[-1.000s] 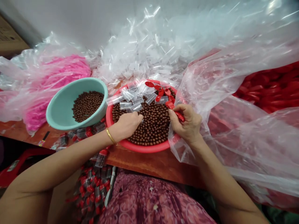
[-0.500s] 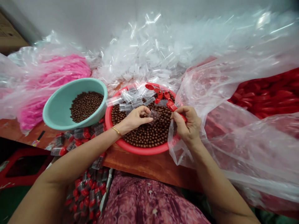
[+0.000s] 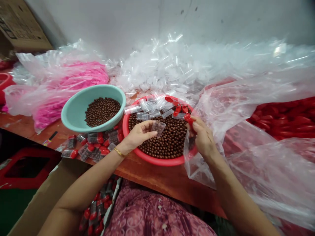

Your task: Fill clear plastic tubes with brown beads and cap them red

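scuffed white wall (image 3: 110,23), cardboard box (image 3: 19,26) in the corner, wooden tabletop (image 3: 157,178), red plastic stool (image 3: 27,167), green floor (image 3: 14,206)

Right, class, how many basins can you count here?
3: a teal basin left of centre, a red basin in the middle, and apparently a red one at the left edge; others may be hidden.

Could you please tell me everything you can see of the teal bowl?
This round pale teal plastic bowl has a smooth rim and a glossy inner wall. A heap of small shiny brown balls lies in its centre. It stands on the wooden table, right beside the red plastic basin; I cannot tell whether they touch.
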`<action>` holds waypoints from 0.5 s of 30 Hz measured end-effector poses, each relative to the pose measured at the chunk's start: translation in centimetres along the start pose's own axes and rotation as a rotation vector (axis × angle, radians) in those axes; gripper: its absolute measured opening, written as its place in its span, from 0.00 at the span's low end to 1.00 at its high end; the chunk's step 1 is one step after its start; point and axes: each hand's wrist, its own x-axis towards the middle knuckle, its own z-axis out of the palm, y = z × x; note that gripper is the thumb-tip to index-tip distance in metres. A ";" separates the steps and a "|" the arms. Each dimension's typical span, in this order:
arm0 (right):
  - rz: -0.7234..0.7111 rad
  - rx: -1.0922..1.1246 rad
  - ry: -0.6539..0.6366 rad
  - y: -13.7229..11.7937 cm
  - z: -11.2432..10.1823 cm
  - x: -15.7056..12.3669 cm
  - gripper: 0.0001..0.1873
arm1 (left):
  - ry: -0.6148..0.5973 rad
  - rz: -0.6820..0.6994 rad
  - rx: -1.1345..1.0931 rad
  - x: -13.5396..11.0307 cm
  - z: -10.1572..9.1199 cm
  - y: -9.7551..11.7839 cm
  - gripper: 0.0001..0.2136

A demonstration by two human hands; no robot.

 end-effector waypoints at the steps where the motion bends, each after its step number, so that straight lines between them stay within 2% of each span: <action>1: 0.050 0.067 -0.029 -0.6 0.2 0.2 0.15 | 0.011 0.018 0.009 -0.2 0.0 -0.1 0.18; 5: 0.183 0.240 -0.179 -2.7 1.3 0.8 0.14 | 0.074 0.077 -0.013 -0.7 -0.1 -0.5 0.18; 8: 0.230 0.295 -0.241 -3.8 2.2 1.1 0.15 | 0.084 0.032 -0.049 -0.5 -0.1 -0.8 0.19; 11: 0.192 0.292 -0.290 -4.5 2.7 1.9 0.11 | -0.011 -0.071 -0.070 -0.4 -0.3 -0.7 0.20; 15: 0.080 0.329 -0.518 -4.9 2.9 3.2 0.09 | -0.155 -0.175 -0.121 -0.4 -0.7 -0.4 0.21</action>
